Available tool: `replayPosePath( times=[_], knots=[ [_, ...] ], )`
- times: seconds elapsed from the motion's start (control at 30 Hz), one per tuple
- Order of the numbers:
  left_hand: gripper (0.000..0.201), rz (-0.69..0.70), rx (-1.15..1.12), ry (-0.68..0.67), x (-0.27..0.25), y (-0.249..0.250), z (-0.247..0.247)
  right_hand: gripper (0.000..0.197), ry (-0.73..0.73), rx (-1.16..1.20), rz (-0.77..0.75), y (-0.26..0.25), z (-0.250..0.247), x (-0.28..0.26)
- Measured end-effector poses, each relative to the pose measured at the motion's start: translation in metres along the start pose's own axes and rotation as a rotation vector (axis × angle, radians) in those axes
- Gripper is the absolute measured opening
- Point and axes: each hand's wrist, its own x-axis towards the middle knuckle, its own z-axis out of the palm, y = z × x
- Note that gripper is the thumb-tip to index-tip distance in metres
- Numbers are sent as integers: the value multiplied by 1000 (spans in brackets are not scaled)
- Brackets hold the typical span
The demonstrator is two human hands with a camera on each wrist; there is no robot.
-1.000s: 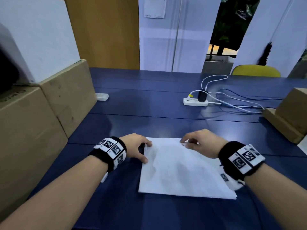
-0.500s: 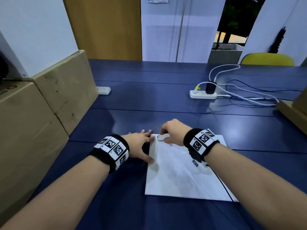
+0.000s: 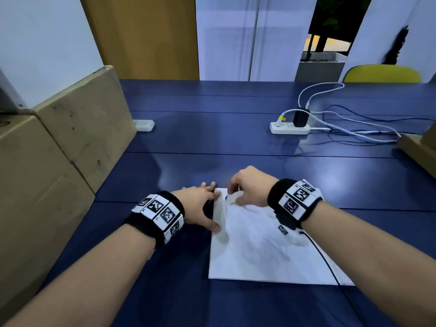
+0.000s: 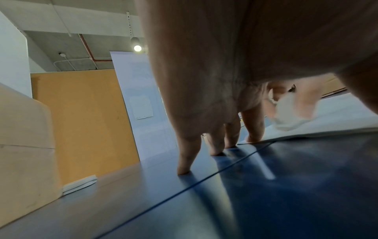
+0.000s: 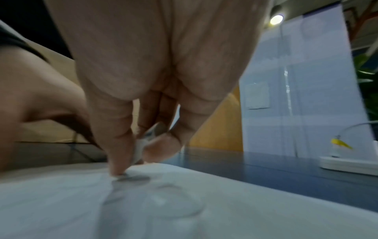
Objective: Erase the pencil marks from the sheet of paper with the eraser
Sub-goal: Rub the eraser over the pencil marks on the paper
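Biggest risk here imo is the sheet of paper [image 3: 266, 251] buckling or tearing. The right hand [image 3: 250, 187] is rubbing right up at the far left corner, and the left edge already looks lifted and rippled in the head view. If the stroke pushes toward the left hand [image 3: 200, 206] instead of away from it, the paper will probably bunch up between the two hands and crease. Pressing too hard on that raised bit could rip it. There are faint grey pencil marks [image 3: 262, 244] spread over the middle of the sheet too, so plenty left to do, I'd guess.

The grips: right hand is closed around the eraser [image 5: 141, 145], a small whitish piece pinched between thumb and fingertips, with its tip down on the paper near the far edge. It's blurry, so I can't tell exactly how much eraser sticks out. Left hand is released, holding nothing: fingers spread and fairly straight, most tips planted on the blue counter [image 3: 212, 138] just left of the sheet, with one far fingertip and the thumb on the paper's left edge to pin it.

The sheet lies flat-ish on the near part of the counter, in front of the person.
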Motion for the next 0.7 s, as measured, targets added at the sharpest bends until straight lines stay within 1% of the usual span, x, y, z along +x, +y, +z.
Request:
replayPosePath(
  times=[0.1, 0.13, 0.17, 0.3, 0.33, 0.37, 0.4, 0.5, 0.53, 0.6, 0.7],
  knots=[
    [109, 4, -2, 6, 2, -1, 1, 30, -167, 11, -61, -6, 7, -17],
    [110, 5, -2, 6, 2, -1, 1, 30, -187, 20, -61, -7, 6, -17],
    [110, 5, -3, 4, 1, 0, 1, 30, -170, 21, -57, -6, 5, -13],
    [109, 1, -37, 0, -2, 2, -1, 23, 40, 31, 30, 5, -6, 12],
    [108, 0, -46, 3, -4, 2, -1, 21, 65, 42, 38, 7, -6, 14],
    [108, 1, -54, 6, -3, 1, -1, 21, 58, 45, 32, 8, -6, 10],
    [108, 1, -59, 8, -4, 1, -1, 22, 20, 42, 16, 7, -4, 4],
    [107, -4, -55, 20, -1, 0, 1, 24, -178, 56, -39, 0, 3, -19],
    [107, -7, -49, 21, -1, 0, 1, 24, -212, 59, -48, -2, 4, -22],
    [107, -4, -46, 19, -1, 0, 2, 23, -182, 43, -54, -3, 0, -15],
    [110, -2, -46, 6, -1, 0, 0, 23, -38, 85, -1, 6, -8, 9]
  ],
)
